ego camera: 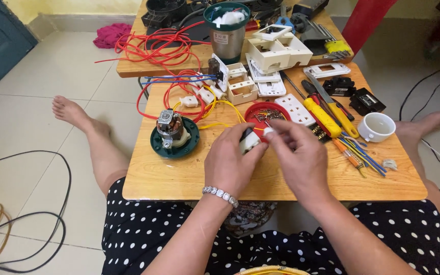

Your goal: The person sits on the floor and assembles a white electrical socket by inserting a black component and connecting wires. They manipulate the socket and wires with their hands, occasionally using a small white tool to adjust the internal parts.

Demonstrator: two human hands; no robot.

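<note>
Evidently the small white-and-black switch module sits near the middle of the wooden surface, lifted just above it, gripped in the left hand with the thumb and fingers curled shut around its body. The right hand pinches a small white piece at the module's top, fingertips pressed together on it. The module looks like a light, rigid moulded-plastic part, probably smooth and a little slippery, with thin clips or terminals that could snap under twisting; the broad flat sides seem the safest place to hold, leaving the small end free. A yellow wire runs from near it toward the far-left side, so it may tug slightly. Just behind the hands lies a red round lid holding tiny parts. Toward the left edge stands a small motor on a green round base. At the far edge, a steel tumbler carries a pale rectangular label on its side. A white cup rests near the right edge, beside yellow-handled screwdrivers.
</note>
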